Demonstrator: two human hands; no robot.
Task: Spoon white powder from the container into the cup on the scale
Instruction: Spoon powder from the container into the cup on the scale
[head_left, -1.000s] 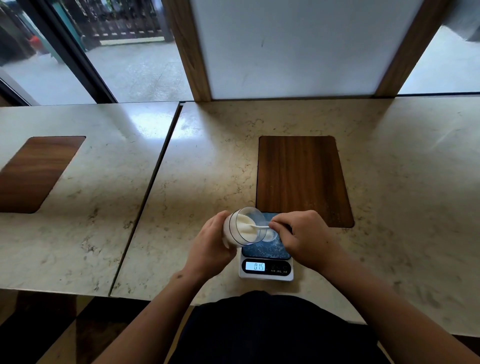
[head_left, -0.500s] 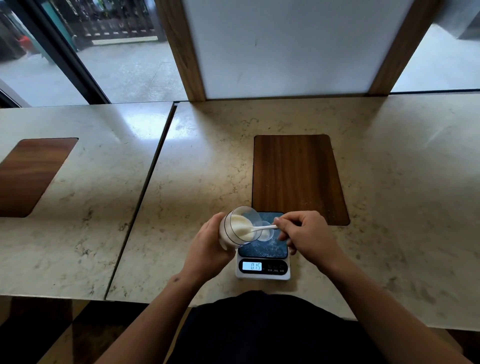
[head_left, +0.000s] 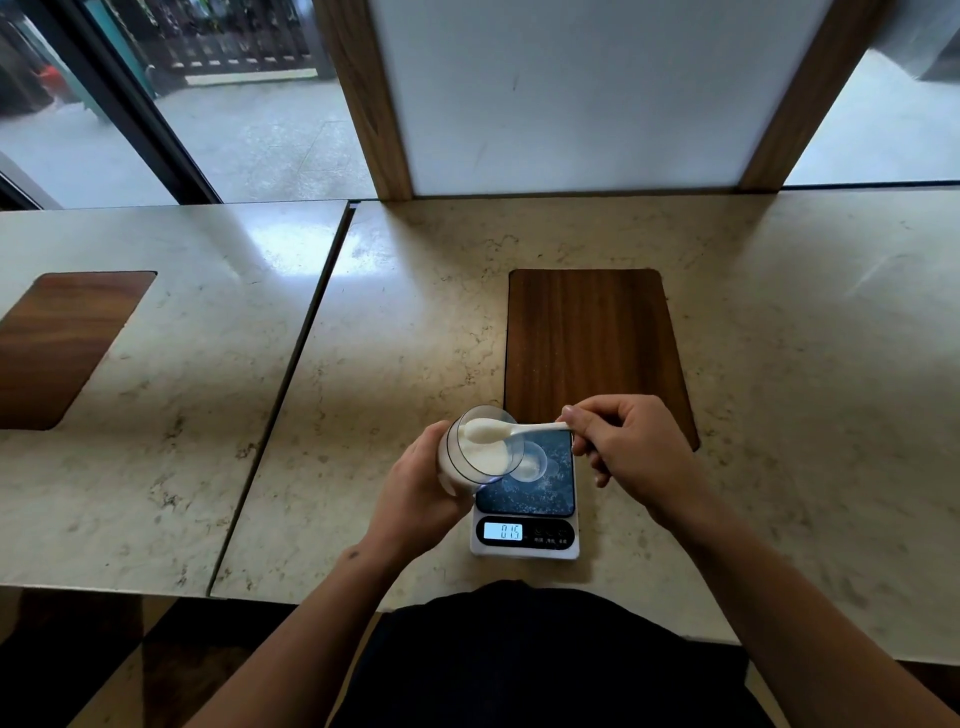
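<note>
My left hand grips a clear container of white powder, tilted with its mouth toward the right, above the left edge of the scale. My right hand pinches the handle of a white spoon, whose bowl holds a heap of powder just above the container's mouth. A small clear cup with a little white powder stands on the scale's dark platform, partly behind the container's rim. The lit display reads 0.15.
A dark wooden inlay lies in the marble counter just beyond the scale. A seam separates a second counter on the left with another wooden inlay. A white panel and windows stand behind.
The spoon's bowl has risen out of the powder to the container's mouth, now heaped with powder. The container stays tilted in my left hand. The display reading is unchanged.
</note>
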